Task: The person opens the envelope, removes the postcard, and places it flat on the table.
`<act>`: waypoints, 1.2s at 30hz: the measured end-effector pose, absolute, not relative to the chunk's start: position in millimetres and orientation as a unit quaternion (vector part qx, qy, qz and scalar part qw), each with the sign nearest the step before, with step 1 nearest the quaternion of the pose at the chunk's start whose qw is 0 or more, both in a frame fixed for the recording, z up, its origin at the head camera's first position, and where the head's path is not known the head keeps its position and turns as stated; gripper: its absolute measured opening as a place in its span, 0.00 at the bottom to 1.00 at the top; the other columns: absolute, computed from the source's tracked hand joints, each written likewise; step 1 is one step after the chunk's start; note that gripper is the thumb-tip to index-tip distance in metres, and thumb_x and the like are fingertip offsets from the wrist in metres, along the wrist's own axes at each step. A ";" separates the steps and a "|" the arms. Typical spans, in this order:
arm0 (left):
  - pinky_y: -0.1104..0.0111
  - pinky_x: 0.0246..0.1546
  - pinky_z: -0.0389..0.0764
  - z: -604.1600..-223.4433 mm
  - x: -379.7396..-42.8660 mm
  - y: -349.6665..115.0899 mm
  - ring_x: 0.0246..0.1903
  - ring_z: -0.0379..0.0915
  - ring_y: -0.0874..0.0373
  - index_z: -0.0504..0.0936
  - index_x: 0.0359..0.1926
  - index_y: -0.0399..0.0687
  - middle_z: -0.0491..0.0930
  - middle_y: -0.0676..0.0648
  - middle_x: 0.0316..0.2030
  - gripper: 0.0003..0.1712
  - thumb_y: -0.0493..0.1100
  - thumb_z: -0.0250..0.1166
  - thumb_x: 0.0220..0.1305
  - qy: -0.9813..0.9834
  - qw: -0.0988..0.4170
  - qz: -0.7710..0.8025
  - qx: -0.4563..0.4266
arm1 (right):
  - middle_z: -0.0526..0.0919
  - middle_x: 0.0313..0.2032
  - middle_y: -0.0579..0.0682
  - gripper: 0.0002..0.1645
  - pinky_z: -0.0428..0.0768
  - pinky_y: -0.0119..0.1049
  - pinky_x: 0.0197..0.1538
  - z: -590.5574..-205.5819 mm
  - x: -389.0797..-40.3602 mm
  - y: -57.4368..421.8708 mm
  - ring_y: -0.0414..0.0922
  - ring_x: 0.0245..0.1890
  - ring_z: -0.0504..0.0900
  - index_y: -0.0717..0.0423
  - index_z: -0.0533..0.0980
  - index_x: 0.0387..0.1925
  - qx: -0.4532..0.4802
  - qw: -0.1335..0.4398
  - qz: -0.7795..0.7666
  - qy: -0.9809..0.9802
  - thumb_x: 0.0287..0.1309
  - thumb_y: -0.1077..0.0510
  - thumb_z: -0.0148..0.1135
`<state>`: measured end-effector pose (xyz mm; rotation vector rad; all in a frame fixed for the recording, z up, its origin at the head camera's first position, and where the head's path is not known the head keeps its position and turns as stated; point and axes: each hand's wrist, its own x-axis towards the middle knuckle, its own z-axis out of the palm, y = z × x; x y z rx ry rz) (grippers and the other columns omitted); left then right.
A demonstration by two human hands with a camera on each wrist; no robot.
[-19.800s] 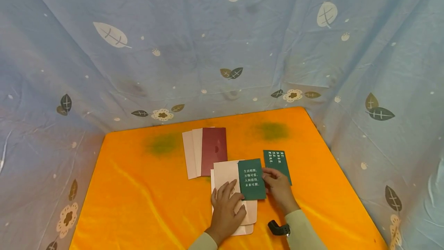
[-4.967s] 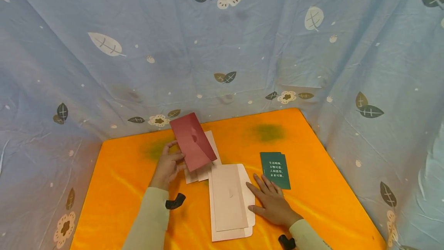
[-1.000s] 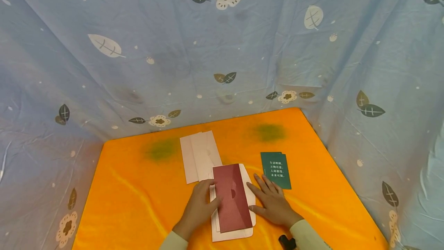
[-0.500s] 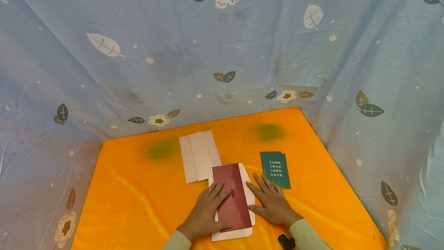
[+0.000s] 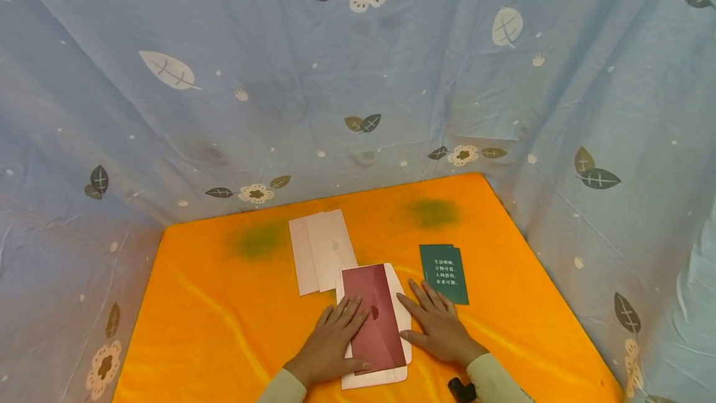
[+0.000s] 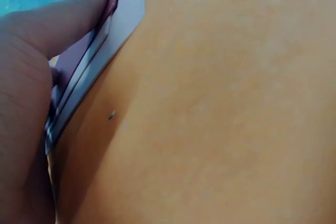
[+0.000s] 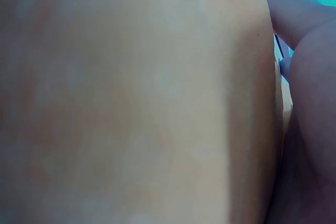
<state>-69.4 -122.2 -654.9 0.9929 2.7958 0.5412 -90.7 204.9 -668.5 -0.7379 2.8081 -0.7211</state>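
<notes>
While the fingers of the left hand (image 5: 330,342) lie straight and a little spread on the red envelope (image 5: 379,342), gripping nothing, those of the right hand (image 5: 439,329) fan out flat, index and thumb tips at the pale flap (image 5: 405,316), holding nothing either. Flat on top, its own flap folded, the red envelope covers pale envelopes (image 5: 386,379), whose two edges show in the left wrist view; the flap sticks out unfolded at three o'clock.

At eleven o'clock, more pale envelopes (image 5: 321,250) overlap; whether their near corner runs under the pile cannot be told. At two o'clock, just beyond the right fingers, what look like two green cards (image 5: 445,275) lie overlapped on the orange cloth (image 5: 196,328).

Layering seems done as far as the red envelope. Outside the pile remain the farther pale envelopes and the cards; folding that flap seems undone too.
</notes>
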 end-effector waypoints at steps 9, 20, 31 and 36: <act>0.37 0.77 0.50 -652.3 -68.2 -120.4 0.84 0.44 0.44 0.58 0.87 0.47 0.49 0.45 0.86 0.57 0.75 0.61 0.72 0.918 0.074 0.183 0.344 | 0.45 0.87 0.52 0.47 0.47 0.69 0.74 -663.9 -91.0 203.1 0.60 0.85 0.40 0.41 0.60 0.86 -0.247 0.080 -0.250 0.933 0.76 0.32 0.61; 0.38 0.77 0.52 -653.2 -69.2 -121.2 0.83 0.46 0.44 0.58 0.87 0.48 0.50 0.46 0.86 0.56 0.76 0.60 0.72 0.917 0.067 0.176 0.352 | 0.44 0.87 0.51 0.47 0.45 0.69 0.76 -662.4 -91.2 202.3 0.59 0.85 0.39 0.40 0.61 0.86 -0.236 0.091 -0.249 0.935 0.75 0.31 0.61; 0.38 0.77 0.52 -655.6 -68.3 -121.9 0.83 0.47 0.44 0.59 0.87 0.48 0.50 0.46 0.86 0.56 0.76 0.59 0.72 0.916 0.056 0.172 0.358 | 0.53 0.86 0.54 0.44 0.42 0.68 0.78 -652.9 -92.9 199.7 0.62 0.85 0.43 0.47 0.67 0.83 -0.211 0.099 -0.302 0.924 0.76 0.33 0.62; 0.39 0.77 0.53 -655.8 -68.5 -121.9 0.83 0.47 0.44 0.59 0.87 0.48 0.50 0.46 0.86 0.56 0.77 0.58 0.73 0.917 0.053 0.170 0.358 | 0.61 0.82 0.60 0.41 0.46 0.71 0.77 -641.8 -96.7 196.0 0.67 0.83 0.50 0.53 0.72 0.79 -0.214 0.088 -0.304 0.924 0.76 0.35 0.64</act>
